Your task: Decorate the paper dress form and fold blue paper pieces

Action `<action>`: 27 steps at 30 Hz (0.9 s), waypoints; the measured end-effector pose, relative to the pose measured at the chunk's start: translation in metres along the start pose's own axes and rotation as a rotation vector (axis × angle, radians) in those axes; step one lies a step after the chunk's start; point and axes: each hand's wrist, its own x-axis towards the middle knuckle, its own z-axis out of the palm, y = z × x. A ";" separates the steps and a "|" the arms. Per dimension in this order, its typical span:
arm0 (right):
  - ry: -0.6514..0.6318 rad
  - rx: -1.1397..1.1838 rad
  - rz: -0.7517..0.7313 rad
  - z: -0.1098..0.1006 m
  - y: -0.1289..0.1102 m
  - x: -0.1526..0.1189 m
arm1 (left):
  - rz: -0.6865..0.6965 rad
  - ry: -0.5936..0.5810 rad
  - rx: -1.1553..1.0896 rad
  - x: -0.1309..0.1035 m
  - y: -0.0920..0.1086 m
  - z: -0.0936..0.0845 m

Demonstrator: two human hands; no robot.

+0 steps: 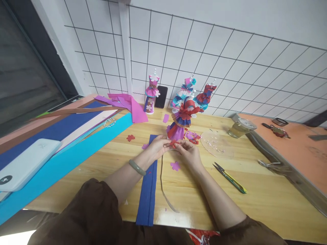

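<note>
Two hands, left (160, 147) and right (187, 151), pinch a red paper piece (174, 143) between fingertips, at the near side of a red-and-blue paper dress form (184, 114).

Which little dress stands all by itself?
The leftmost dress, pink and purple with flowers, beside the black phone. The other three dresses are bunched together.

My worktop (127, 183) is evenly and brightly lit, with a white glare patch on its near edge, just right of the blue strip (146, 190), and soft shadow beside my right forearm (219, 194). Wide-angle distortion bends and stretches the outer parts of my view, and the small details around my hands (175, 144) look slightly soft.
</note>
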 end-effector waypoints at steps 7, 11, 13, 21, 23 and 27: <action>0.030 0.027 0.019 0.004 0.000 0.002 | 0.005 -0.014 -0.078 0.005 -0.003 -0.003; 0.038 0.025 0.008 0.005 0.001 0.004 | -0.019 0.014 -0.130 0.009 -0.005 -0.005; 0.040 0.018 0.013 0.005 0.002 0.004 | -0.034 0.014 -0.136 0.010 -0.005 -0.006; 0.055 0.003 0.038 0.007 0.002 0.007 | -0.047 0.041 -0.142 0.009 -0.006 -0.005; 0.054 0.006 0.039 0.007 0.002 0.007 | -0.045 0.043 -0.143 0.009 -0.006 -0.005; 0.046 0.013 0.027 0.007 0.001 0.007 | -0.005 0.032 -0.160 0.009 -0.007 -0.005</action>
